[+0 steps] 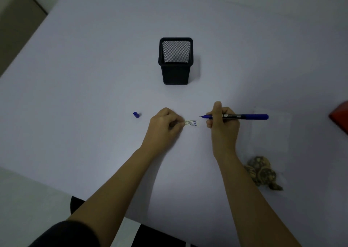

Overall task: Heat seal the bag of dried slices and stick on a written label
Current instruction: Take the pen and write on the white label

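A small white label (192, 123) with blue handwriting lies on the white table (94, 96). My left hand (165, 124) pinches its left end with curled fingers. My right hand (222, 122) grips an uncapped blue pen (244, 116), held level with its tip pointing left, just right of and above the label. The pen's blue cap (136, 114) lies on the table left of my left hand. A clear bag (271, 133) lies flat at the right, with brown dried slices (262, 173) bunched at its near end.
A black mesh pen holder (176, 62) stands upright beyond my hands, with nothing visible inside. A red object (339, 116) juts in at the right edge. The table's near edge runs below my forearms.
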Tool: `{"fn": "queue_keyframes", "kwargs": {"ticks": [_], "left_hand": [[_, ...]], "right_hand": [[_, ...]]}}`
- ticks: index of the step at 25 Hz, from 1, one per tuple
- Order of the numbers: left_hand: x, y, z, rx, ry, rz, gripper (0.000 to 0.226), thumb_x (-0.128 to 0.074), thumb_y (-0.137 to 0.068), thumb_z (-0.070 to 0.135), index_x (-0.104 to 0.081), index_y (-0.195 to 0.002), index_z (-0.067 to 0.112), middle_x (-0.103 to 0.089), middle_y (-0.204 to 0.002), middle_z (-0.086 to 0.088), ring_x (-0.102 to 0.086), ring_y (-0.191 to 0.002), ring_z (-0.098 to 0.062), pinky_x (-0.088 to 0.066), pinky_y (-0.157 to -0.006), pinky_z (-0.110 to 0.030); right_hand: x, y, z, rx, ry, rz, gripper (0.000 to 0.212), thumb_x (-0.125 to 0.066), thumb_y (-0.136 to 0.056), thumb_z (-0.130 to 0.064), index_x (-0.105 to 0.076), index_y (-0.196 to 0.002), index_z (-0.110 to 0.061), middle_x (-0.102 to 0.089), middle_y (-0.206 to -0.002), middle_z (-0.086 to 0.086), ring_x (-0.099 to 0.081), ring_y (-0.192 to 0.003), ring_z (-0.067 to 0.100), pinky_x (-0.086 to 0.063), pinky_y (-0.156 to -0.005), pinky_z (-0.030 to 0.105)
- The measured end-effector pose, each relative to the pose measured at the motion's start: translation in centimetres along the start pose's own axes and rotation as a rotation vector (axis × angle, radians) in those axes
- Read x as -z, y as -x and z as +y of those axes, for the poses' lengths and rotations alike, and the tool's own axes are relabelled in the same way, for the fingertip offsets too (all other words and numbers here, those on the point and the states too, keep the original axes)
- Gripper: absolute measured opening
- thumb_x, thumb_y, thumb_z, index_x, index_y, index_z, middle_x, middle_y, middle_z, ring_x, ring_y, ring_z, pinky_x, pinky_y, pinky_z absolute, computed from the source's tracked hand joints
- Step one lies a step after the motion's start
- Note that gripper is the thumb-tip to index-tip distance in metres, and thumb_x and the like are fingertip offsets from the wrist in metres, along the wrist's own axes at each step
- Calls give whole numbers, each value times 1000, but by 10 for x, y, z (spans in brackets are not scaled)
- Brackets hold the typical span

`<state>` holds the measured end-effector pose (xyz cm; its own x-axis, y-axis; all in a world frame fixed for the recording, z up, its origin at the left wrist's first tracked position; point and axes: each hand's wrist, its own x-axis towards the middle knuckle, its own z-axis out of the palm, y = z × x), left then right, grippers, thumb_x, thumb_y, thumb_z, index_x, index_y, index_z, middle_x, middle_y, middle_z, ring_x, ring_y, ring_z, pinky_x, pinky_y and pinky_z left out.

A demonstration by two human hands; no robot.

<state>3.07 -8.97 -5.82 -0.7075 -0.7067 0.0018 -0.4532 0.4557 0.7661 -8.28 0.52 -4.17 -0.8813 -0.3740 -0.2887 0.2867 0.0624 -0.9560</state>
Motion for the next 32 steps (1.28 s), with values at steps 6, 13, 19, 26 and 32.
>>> {"fn": "queue_keyframes", "kwargs": {"ticks": [6,13,19,26,32], "left_hand": [[26,19,22,-21,-74,145,17,-60,-88,9,-70,-101,4,-60,-101,-11,-52,-77,-10,-41,-71,-8],[73,22,-4,286,-302,-14,32,-53,-92,12,-55,-124,13,-43,-134,-17,-51,-112,-33,-46,-90,-34],[84,17,38,452,467,168,16,-57,-88,8,-69,-98,11,-70,-94,-3,-66,-87,-15,-50,-77,-18],[100,8,71,411,755,45,14,-57,-91,12,-67,-101,7,-69,-86,-7,-65,-76,-13,-54,-72,-17],[101,8,70,432,744,19,14,-56,-92,15,-68,-99,11,-69,-83,-6,-65,-76,-12,-54,-73,-18]], "right_hand": [[10,11,-37,-177,-61,-104,24,-47,-94,-18,-55,-73,-12,-62,-71,2,-59,-59,5,-50,-57,16],[4,27,-61,-267,-249,-162,19,-52,-92,-7,-55,-74,-13,-59,-69,-1,-60,-60,4,-53,-61,13],[-11,33,-71,-151,-233,-265,19,-54,-90,-4,-54,-75,-15,-61,-69,-1,-56,-65,8,-51,-68,17],[-27,39,-79,-133,-243,-309,15,-55,-89,-5,-56,-78,-15,-66,-65,-7,-62,-67,5,-53,-71,18],[-30,40,-80,-117,-204,-349,15,-57,-88,-4,-57,-79,-16,-66,-70,-4,-63,-69,7,-54,-74,20]]}}
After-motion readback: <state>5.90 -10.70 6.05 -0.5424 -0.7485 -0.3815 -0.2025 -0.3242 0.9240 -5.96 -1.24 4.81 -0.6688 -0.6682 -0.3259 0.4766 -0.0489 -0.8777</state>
